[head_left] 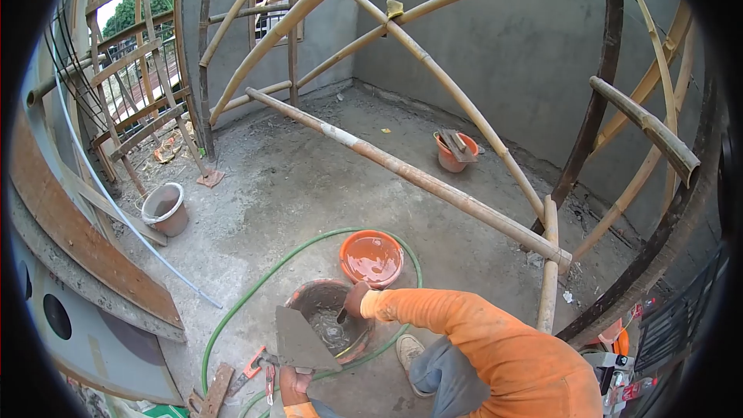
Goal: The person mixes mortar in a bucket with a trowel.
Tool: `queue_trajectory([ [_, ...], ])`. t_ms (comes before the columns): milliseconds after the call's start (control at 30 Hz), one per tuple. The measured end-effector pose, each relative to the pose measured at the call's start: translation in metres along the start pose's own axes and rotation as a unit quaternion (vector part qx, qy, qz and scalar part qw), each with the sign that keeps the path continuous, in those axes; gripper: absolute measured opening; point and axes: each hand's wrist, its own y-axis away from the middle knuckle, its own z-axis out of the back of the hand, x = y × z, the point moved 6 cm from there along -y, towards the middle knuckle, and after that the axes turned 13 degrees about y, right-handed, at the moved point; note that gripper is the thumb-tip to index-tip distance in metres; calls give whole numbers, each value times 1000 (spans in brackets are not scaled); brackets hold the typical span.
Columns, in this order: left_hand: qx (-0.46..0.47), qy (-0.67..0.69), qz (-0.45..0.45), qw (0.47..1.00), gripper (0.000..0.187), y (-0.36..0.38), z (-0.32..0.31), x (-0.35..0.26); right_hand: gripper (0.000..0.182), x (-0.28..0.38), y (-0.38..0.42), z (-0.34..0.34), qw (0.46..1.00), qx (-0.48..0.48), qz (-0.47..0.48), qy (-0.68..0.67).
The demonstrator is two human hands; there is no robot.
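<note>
My right hand [355, 299] is closed around the dark handle of a tool, probably a trowel, at the rim of a mortar bucket [298, 292]. The tool's lower end is hard to make out against the wet grey mix [334, 331] inside. Below the bucket, my left hand [293, 384] grips a flat grey plasterer's hawk [303, 338] from underneath. The board is tilted and covers the bucket's near-left side. Just beyond stands an orange basin [371, 257] of reddish-looking water.
A green hose [255, 292] loops around both vessels. Bamboo poles [410, 169] cross in front of me. A grey bucket [166, 210] stands left; an orange bucket with boards [451, 152] stands farther back. A hand saw [249, 369] lies near my left hand.
</note>
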Motion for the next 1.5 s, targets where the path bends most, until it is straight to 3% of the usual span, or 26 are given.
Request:
queue_trajectory([
  [67,19,-26,-3,999,38,-8,24,-4,23,-24,5,-14,989,111,48,-87],
  [100,25,-27,4,999,38,4,63,-6,33,-34,12,-13,984,148,42,-95],
  [133,35,-29,7,999,38,2,56,-6,33,-42,19,-22,983,150,32,-96],
  [200,55,-32,13,998,37,-5,42,-4,31,-56,38,-48,966,56,45,-249],
  [267,69,-34,18,997,37,-5,20,2,36,-64,74,-53,968,32,29,-247],
  [333,69,-34,21,997,36,8,-2,11,46,-65,106,-50,947,-79,-1,-312],
  [467,19,-45,13,999,35,70,-70,29,43,-62,127,-88,942,-4,-35,-334],
  [533,-25,-16,57,998,36,52,-40,44,44,-59,136,-91,943,17,-48,-329],
  [600,1,-14,98,995,32,44,-58,62,49,-59,136,-97,940,2,-56,-337],
  [667,-15,-3,115,993,39,17,-24,70,42,-63,151,-55,917,-19,-78,-390],
  [700,25,26,147,988,36,8,-25,75,41,-63,151,-46,923,-21,-78,-376],
  [767,-24,38,125,991,37,7,-42,79,40,-59,153,-33,930,-21,-74,-359],
  [833,-35,54,114,991,38,-8,-30,81,34,-64,160,-13,913,-117,-81,-381],
  [1000,-65,82,136,985,43,-31,-22,84,39,-48,163,12,896,-113,15,-429],
  [1100,-52,11,132,990,37,-36,-29,81,38,-43,165,35,902,-102,41,-419],
  [1267,-214,-45,55,974,47,-26,-19,66,38,-32,157,44,926,-128,69,-348],
  [1300,-214,-50,54,974,47,-26,-18,63,37,-32,156,48,936,-127,76,-318],
  [1367,-121,-44,79,988,48,-28,-23,63,37,-29,152,48,944,-125,80,-294],
  [1500,-92,-71,67,991,47,-17,-29,57,35,-22,143,41,939,-151,93,-293],
])
